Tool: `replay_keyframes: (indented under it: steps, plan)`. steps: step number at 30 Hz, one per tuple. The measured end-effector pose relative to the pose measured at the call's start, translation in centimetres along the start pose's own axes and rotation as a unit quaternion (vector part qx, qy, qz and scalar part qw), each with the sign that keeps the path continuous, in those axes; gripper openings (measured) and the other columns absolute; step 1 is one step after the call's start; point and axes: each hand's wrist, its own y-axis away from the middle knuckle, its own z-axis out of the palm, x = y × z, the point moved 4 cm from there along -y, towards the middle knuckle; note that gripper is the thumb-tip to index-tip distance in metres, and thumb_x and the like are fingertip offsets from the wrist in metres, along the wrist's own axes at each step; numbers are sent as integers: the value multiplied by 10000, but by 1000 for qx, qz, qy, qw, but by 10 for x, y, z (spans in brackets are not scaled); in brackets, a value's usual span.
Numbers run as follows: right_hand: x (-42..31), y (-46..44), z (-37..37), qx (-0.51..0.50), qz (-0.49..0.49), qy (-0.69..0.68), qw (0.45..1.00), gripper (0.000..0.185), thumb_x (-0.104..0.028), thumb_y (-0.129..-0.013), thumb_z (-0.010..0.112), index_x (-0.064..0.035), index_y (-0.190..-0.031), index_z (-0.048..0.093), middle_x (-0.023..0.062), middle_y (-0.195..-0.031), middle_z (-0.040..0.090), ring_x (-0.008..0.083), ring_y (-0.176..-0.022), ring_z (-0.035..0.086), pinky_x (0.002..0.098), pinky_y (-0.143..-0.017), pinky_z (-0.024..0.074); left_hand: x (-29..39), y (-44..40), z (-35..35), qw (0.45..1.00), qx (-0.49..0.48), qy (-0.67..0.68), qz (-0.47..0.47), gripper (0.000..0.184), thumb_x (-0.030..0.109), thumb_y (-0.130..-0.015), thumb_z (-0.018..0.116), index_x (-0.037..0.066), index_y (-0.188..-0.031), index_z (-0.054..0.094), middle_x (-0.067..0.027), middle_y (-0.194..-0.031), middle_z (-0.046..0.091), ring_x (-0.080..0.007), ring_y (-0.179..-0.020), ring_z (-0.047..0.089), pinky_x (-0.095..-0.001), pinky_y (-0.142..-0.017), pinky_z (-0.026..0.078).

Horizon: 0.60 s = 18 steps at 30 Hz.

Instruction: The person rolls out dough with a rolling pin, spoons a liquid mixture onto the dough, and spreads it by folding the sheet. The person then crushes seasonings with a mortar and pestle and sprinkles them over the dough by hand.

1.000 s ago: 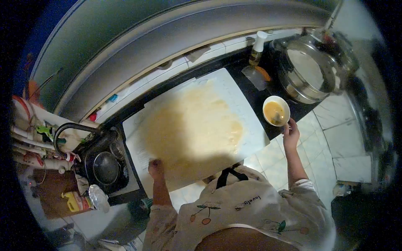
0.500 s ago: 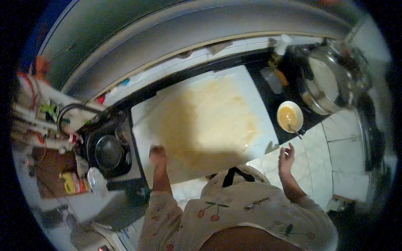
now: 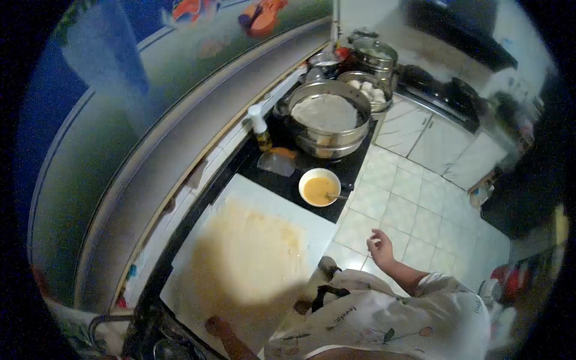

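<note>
A wide, thin sheet of pale dough [image 3: 252, 258] lies on a white board [image 3: 321, 231], with glossy yellowish patches near its edges. At the near left of the board, my left hand [image 3: 219, 329] rests low over the dough's edge in shadow. Its fingers look curled closed; whatever they hold, if anything, is hidden. My right hand [image 3: 381, 249] hangs over the floor, right of the board, fingers loosely bent and apart with nothing in them. Beyond the board's far right corner stands a white bowl [image 3: 303, 193] of yellow-orange liquid, a spoon handle [image 3: 339, 197] leaning out of it.
A large steel steamer pot [image 3: 332, 144] with a flat pale round inside stands past the bowl. Behind it, another pan [image 3: 381, 108] holds white pieces. A white-topped bottle [image 3: 258, 123] and a clear scraper-like piece [image 3: 276, 164] sit on the black counter. A stove [image 3: 441, 96] is farther back.
My view has swung to the right, bringing the pots, stove and floor into sight. My left hand stays at the board's near left; my right hand remains free beside it.
</note>
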Motion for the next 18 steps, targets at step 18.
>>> replay_keyframes:
  steps: [18]
  plan:
    - [74, -190, -133, -65, -40, 157, 985, 277, -194, -788, 590, -12, -997, 580, 185, -956, 578, 258, -720, 615, 333, -660, 488, 196, 267, 41, 898, -2, 393, 200, 193, 167, -809, 560, 45, -695, 462, 2, -626, 431, -99, -587, 399, -239, -527, 354]
